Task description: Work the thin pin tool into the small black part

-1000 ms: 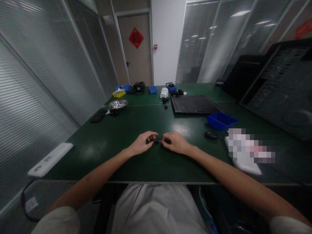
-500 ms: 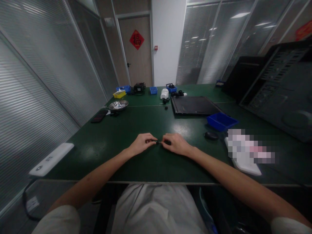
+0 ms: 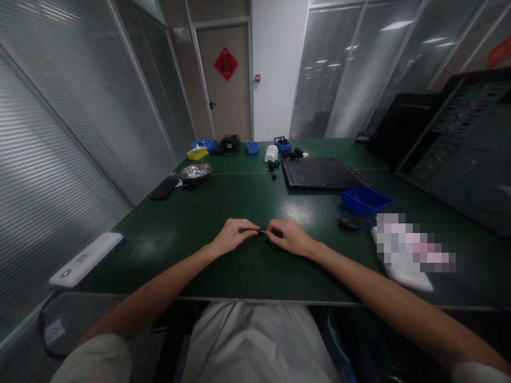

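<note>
Over the front middle of the table, my left hand (image 3: 235, 235) pinches a small black part (image 3: 260, 233) between thumb and fingertips. Most of that part is hidden by the fingers, and its kind is too small to tell. Facing it, my right hand (image 3: 290, 237) is closed on a thin tool with a pale metal shaft (image 3: 262, 231) and a dark end inside the curled fingers. The shaft reaches left to the black part. Whether its tip sits in the part or only touches it, I cannot tell. Only a narrow gap separates my two hands.
To the right lie a black computer mouse (image 3: 348, 224), a blue tray (image 3: 367, 201) and a closed black laptop (image 3: 322, 173). A metal bowl (image 3: 195, 171) and a phone (image 3: 164, 189) are at the left. A white power strip (image 3: 87, 259) rests by the left edge. Small bins stand at the back.
My left fingers, spread a little a second ago, have closed in a pinch around the black part and moved slightly right, nearer the right hand. The right hand stays almost still.
</note>
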Action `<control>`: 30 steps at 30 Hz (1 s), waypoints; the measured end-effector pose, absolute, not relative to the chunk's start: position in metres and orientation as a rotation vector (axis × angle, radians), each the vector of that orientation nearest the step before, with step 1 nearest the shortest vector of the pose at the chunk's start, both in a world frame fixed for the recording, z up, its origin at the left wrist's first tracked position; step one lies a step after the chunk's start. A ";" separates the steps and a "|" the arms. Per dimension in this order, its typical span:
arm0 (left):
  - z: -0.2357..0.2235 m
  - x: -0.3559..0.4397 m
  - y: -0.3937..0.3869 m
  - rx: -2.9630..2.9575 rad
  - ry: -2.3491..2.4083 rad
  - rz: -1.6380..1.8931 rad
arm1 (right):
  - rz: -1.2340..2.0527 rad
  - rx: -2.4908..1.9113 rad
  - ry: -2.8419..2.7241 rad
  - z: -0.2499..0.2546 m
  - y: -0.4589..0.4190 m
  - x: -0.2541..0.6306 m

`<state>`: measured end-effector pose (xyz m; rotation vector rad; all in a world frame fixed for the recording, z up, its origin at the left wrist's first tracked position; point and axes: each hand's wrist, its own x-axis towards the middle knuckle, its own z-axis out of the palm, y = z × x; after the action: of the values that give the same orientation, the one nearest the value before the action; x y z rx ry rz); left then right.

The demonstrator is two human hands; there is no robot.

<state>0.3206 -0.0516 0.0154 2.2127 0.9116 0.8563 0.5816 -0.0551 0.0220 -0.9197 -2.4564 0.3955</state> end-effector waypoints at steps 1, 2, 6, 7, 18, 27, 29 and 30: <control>0.015 0.321 -0.052 2.222 0.912 0.854 | 0.388 -0.926 -2.471 0.022 -0.055 0.581; 0.014 0.321 -0.052 2.237 0.911 0.848 | 0.373 -0.934 -2.489 0.023 -0.055 0.581; 0.016 0.324 -0.053 2.296 0.895 0.813 | 0.293 -0.955 -2.555 0.023 -0.057 0.579; 0.016 0.324 -0.054 2.298 0.888 0.811 | 0.277 -0.957 -2.560 0.022 -0.057 0.578; 0.016 0.327 -0.055 2.166 0.932 0.862 | 0.348 -0.909 -2.510 0.015 -0.055 0.581; 0.012 0.330 -0.054 2.126 0.925 0.820 | 0.300 -0.921 -2.580 0.021 -0.058 0.578; 0.010 0.328 -0.050 2.119 0.976 0.802 | 0.281 -0.923 -2.584 0.022 -0.058 0.578; 0.010 0.327 -0.046 2.119 1.013 0.797 | 0.277 -0.923 -2.582 0.022 -0.059 0.578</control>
<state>0.3271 -0.0464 0.0095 2.1190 1.0135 0.7970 0.5777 -0.0586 0.0223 -0.9231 -2.5815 0.2770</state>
